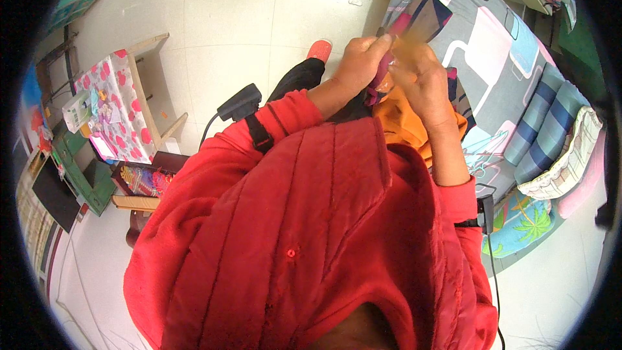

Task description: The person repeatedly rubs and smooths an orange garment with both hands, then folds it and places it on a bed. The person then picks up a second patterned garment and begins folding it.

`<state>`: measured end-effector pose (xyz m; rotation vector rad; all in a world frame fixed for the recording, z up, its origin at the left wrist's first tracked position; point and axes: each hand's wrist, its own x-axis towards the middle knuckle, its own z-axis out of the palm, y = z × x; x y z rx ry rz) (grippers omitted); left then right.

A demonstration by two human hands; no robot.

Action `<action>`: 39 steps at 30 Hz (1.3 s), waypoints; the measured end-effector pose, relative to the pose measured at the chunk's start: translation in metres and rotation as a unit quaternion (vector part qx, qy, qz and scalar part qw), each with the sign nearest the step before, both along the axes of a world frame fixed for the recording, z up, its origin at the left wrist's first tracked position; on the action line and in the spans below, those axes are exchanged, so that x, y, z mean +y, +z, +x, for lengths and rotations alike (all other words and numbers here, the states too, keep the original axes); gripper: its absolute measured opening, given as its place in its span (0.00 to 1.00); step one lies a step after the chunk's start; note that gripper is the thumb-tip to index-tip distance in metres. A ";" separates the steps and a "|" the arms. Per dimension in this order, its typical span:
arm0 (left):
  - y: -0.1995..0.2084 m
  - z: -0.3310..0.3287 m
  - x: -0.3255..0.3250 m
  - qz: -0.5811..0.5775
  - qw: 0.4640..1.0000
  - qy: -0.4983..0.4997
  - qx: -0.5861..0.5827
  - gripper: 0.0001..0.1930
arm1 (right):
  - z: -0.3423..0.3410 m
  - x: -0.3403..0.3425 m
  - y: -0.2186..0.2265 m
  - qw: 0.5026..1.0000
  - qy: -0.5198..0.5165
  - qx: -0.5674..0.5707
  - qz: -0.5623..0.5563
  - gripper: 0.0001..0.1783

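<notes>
Fingers first. The left hand (358, 65) has its fingers curled and pinched on a dark purple-maroon fabric piece (378, 84); thumb on top, tip pointing toward the other hand. The right hand (421, 81) has its fingers closed on the same bunch from the opposite side, knuckles up. Some motion blur at the right fingertips, so the exact pinch point there cannot be read.

Landmark: the orange cloth (405, 123) lying in the person's lap.

- The purple fabric sits just above the orange cloth, touching it at the lower end, caught between the two hands.
- Its long axis runs up and away from the orange cloth, toward the far side of the bed.
- A stiffer striped patterned piece (424, 16) stands up beyond the fingertips, farther from the orange cloth than either hand.
- Both hands are on the fabric; the left grips lower, nearer the orange cloth, the right higher.

Outward: the patterned bedsheet (492, 52) lies to the right of the orange cloth, with striped pillows (544, 123) farther right. A red quilted jacket (311, 233) fills the near side.
</notes>
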<state>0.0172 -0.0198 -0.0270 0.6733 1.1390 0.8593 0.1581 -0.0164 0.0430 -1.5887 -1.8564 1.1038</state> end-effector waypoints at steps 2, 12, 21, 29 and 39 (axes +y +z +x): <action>0.000 0.002 0.000 0.006 1.000 0.000 0.020 0.20 | -0.001 0.003 0.003 0.998 0.044 -0.048 0.022 0.13; 0.013 -0.005 0.004 0.000 0.998 -0.057 -0.011 0.22 | 0.003 0.008 -0.008 1.000 0.006 -0.025 -0.017 0.04; 0.003 -0.003 0.000 -0.069 0.996 -0.026 -0.049 0.22 | 0.008 0.006 -0.010 0.992 0.006 0.037 -0.124 0.08; 0.006 -0.001 0.003 0.011 0.996 -0.083 0.032 0.24 | 0.011 0.011 -0.005 0.988 0.053 0.058 -0.131 0.05; 0.007 -0.008 -0.001 0.045 0.985 -0.128 -0.110 0.13 | 0.032 0.004 -0.015 0.910 -0.126 0.258 -0.300 0.02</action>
